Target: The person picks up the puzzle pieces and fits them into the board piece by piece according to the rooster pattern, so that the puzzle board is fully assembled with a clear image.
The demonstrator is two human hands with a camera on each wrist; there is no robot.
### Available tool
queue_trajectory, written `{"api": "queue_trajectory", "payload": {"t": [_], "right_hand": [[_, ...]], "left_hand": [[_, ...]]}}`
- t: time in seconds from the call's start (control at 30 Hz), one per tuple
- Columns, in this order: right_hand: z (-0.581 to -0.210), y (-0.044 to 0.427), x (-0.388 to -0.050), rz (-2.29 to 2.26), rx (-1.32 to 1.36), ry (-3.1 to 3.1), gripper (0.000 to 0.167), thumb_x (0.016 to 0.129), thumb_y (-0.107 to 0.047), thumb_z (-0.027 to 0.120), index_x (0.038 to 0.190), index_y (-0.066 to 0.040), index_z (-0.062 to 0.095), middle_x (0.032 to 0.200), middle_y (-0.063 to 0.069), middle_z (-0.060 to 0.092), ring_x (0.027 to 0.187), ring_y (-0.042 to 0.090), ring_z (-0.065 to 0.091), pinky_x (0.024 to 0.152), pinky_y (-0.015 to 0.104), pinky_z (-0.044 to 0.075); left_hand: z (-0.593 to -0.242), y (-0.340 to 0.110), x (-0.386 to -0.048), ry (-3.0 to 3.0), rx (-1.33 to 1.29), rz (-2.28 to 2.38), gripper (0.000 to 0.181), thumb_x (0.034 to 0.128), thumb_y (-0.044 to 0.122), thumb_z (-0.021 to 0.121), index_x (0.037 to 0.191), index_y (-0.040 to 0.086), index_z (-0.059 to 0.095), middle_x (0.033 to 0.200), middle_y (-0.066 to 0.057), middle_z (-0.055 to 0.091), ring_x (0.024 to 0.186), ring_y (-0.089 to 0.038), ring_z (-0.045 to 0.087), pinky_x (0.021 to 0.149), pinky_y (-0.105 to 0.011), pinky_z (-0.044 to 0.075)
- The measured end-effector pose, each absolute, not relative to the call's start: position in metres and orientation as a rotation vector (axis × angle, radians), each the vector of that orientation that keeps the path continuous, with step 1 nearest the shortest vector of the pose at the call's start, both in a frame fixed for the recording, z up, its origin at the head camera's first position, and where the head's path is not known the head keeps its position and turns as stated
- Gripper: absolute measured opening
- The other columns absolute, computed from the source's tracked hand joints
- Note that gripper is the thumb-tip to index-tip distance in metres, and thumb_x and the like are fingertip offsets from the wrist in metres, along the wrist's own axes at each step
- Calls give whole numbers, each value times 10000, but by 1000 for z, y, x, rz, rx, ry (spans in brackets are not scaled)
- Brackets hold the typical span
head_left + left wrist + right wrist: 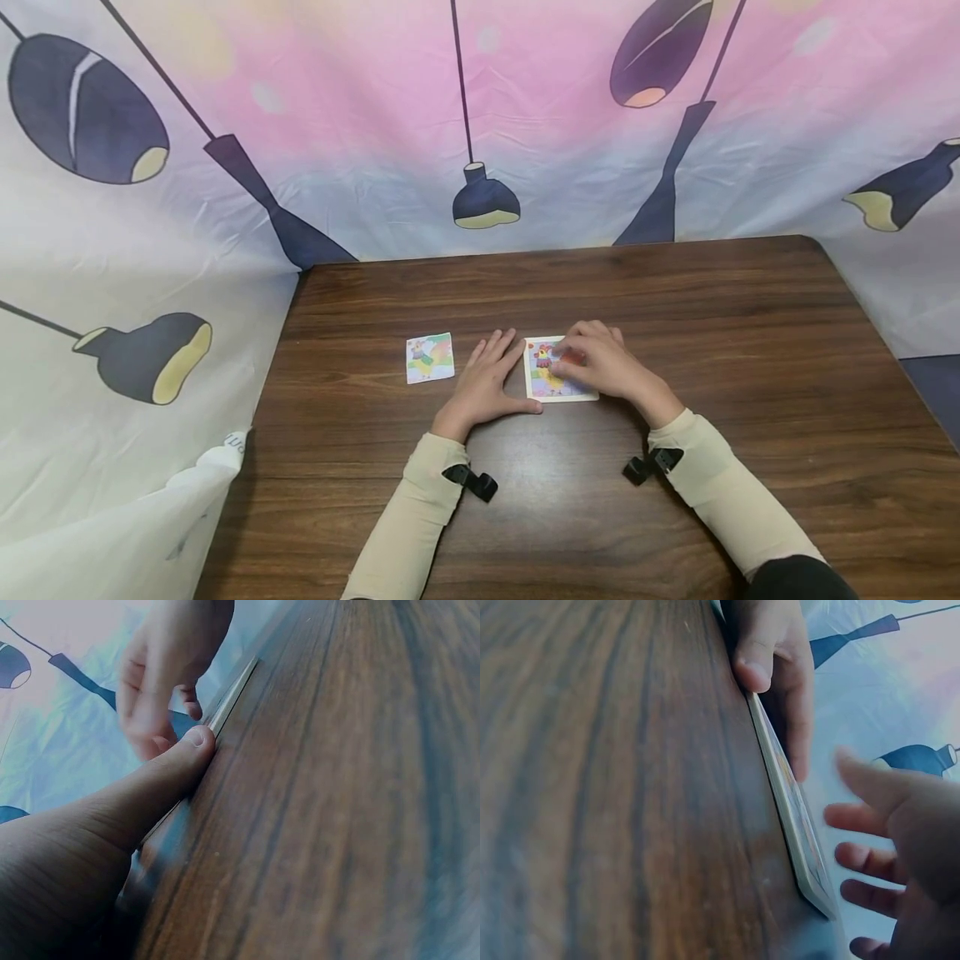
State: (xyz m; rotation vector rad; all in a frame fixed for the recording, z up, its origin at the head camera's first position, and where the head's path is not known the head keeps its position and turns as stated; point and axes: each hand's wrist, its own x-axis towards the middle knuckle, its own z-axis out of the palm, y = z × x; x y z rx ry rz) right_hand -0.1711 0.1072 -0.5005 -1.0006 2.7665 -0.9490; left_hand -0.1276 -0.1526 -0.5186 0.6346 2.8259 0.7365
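A flat square picture board [553,387] with a white border and a colourful chicken picture lies on the table. My left hand [483,385] rests at its left side, fingers straight and spread, the thumb at the near left corner. In the left wrist view the thumb [176,761] touches the board's edge [234,697]. Over the board's right part is my right hand [603,362], its fingers bent loosely. The right wrist view shows those fingers [870,859] spread apart, just above the board [789,810], with nothing visible between them.
Left of the left hand, a small square picture sheet [430,358] with a similar chicken lies flat on the brown wooden table [675,292]. A printed cloth [360,125] with lamp shapes hangs behind and to the sides. Each wrist wears a black strap-on camera [480,486].
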Motion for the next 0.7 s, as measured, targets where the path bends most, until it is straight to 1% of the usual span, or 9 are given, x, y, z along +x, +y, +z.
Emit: {"api": "queue_trajectory", "payload": {"t": [0.13, 0.3, 0.33, 0.4, 0.5, 0.57, 0.6, 0.63, 0.7], "right_hand": [[-498, 111, -169, -926, -1041, 2781, 317, 931, -369, 833, 1156, -145, 822, 1157, 68, 649, 1144, 316, 523, 917, 558, 356], [-494, 124, -175, -1043, -1099, 2815, 391, 918, -272, 852, 1265, -104, 786, 1207, 112, 613, 1140, 343, 495, 897, 546, 338], [-494, 127, -177, -1077, -1095, 2828, 402, 917, -251, 854, 1279, -95, 777, 1207, 117, 610, 1135, 345, 494, 891, 541, 335], [-494, 135, -179, -1106, -1066, 2853, 433, 912, -239, 859, 1303, -80, 760, 1210, 124, 608, 1132, 349, 494, 891, 537, 336], [-499, 149, -177, -1034, -981, 2896, 511, 917, -309, 854, 1354, -77, 724, 1278, 140, 603, 1214, 373, 490, 937, 576, 351], [-501, 158, -174, -946, -915, 2915, 623, 909, -391, 852, 1419, -79, 677, 1376, 164, 583, 1300, 397, 475, 999, 634, 346], [-502, 163, -173, -896, -891, 2919, 689, 902, -437, 850, 1456, -84, 645, 1430, 171, 562, 1348, 405, 458, 1023, 663, 337], [-502, 167, -172, -842, -874, 2921, 754, 894, -481, 845, 1493, -89, 610, 1480, 177, 536, 1389, 410, 440, 1040, 689, 325], [-500, 173, -171, -741, -866, 2917, 872, 870, -557, 838, 1553, -102, 543, 1568, 191, 473, 1456, 426, 395, 1067, 737, 304]], "left_hand": [[-519, -153, -128, 2822, 636, 726, 1144, 818, 669, 822, 1684, 143, 290, 1767, -80, 138, 1636, -255, 36, 1327, -433, 8], [-520, -154, -139, 2832, 645, 772, 1197, 795, 683, 831, 1689, 125, 264, 1760, -95, 169, 1635, -268, 59, 1328, -438, 13], [-520, -154, -142, 2832, 642, 803, 1215, 788, 705, 820, 1692, 121, 256, 1757, -95, 182, 1635, -268, 68, 1328, -436, 13], [-523, -156, -146, 2837, 633, 843, 1276, 762, 829, 737, 1698, 121, 235, 1753, -87, 205, 1633, -259, 85, 1327, -429, 16], [-528, -158, -147, 2836, 613, 865, 1397, 685, 1033, 518, 1703, 128, 213, 1748, -73, 225, 1632, -241, 99, 1325, -413, 20], [-531, -159, -146, 2840, 617, 838, 1451, 641, 1097, 395, 1705, 129, 203, 1749, -76, 220, 1632, -241, 96, 1325, -418, 24], [-533, -160, -146, 2840, 623, 817, 1455, 638, 1101, 384, 1707, 131, 194, 1751, -80, 212, 1632, -243, 91, 1325, -422, 24], [-533, -161, -145, 2839, 632, 803, 1442, 654, 1085, 419, 1708, 130, 185, 1753, -86, 204, 1633, -249, 86, 1325, -429, 25], [-533, -164, -142, 2837, 645, 782, 1385, 708, 1009, 546, 1711, 132, 167, 1756, -101, 189, 1634, -261, 81, 1327, -441, 34]]}}
